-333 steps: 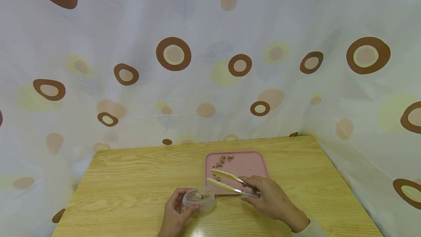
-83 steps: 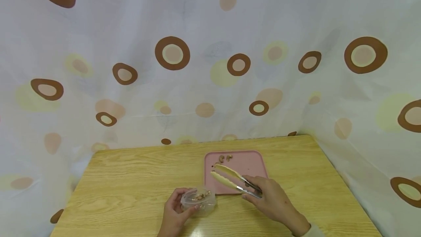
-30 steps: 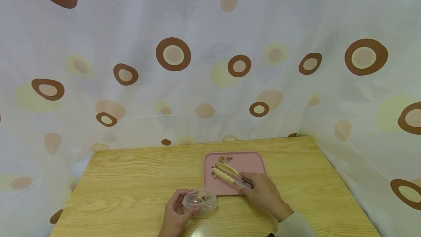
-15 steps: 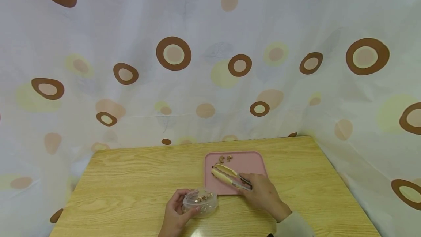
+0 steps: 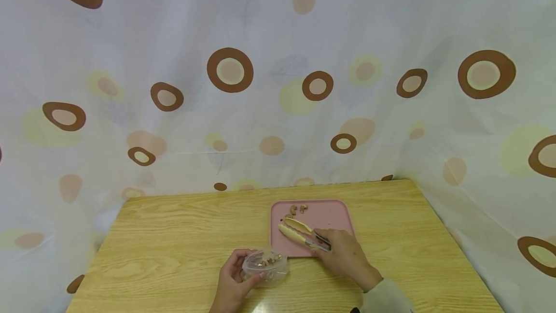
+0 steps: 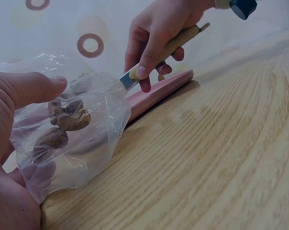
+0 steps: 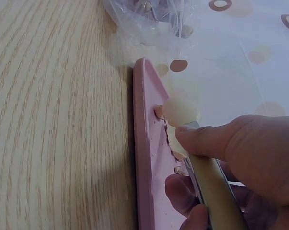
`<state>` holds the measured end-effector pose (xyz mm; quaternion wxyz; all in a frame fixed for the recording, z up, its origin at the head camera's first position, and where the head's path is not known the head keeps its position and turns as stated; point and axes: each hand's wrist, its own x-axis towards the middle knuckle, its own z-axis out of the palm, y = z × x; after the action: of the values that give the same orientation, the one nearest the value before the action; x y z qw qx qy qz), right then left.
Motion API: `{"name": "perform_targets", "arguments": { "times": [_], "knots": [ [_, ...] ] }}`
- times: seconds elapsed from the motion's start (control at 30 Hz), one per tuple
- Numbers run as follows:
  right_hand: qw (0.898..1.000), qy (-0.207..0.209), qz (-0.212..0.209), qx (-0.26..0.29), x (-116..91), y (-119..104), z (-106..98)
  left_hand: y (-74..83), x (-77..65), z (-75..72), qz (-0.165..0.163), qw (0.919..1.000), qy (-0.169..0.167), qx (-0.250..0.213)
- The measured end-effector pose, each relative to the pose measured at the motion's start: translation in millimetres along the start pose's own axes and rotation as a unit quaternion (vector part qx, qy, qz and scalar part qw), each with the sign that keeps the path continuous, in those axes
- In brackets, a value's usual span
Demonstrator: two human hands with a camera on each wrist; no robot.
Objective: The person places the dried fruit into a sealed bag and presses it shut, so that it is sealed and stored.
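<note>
My left hand (image 5: 230, 279) holds a clear plastic bag (image 5: 274, 275) just in front of the tray, thumb on its near side. Several cashews (image 6: 73, 120) show through the bag in the left wrist view. With my right hand (image 5: 346, 256) I grip a pair of tongs (image 5: 310, 244), metal with cream scalloped tips. Those tips are spread apart over the left part of a pink tray (image 5: 332, 216). Near the tray's back left lie a few curved cashews (image 5: 293, 210). Whether a nut sits between the tips is too small to tell in the head view.
The wooden table (image 5: 173, 240) spreads out on both sides of the tray. A white curtain (image 5: 260, 110) with brown and yellow spots hangs behind and around it. Dark crumbs dot the tray.
Compared with the oldest frame, more cashews show in the bag and fewer on the tray. Over the last second the tongs' tips have spread wider; my left hand stays nearly still.
</note>
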<state>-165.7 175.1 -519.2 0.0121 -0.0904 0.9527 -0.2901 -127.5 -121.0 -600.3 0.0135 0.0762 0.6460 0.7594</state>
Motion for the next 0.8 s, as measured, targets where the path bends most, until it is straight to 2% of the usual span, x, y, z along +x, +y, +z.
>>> {"name": "perform_targets", "arguments": {
  "times": [0.8],
  "knots": [
    [1.0,0.003,0.004,0.002,-3.4,4.7,6.5,-1.3,0.1,-0.6,0.009,0.9999,-0.001,0.006]
  ]
}}
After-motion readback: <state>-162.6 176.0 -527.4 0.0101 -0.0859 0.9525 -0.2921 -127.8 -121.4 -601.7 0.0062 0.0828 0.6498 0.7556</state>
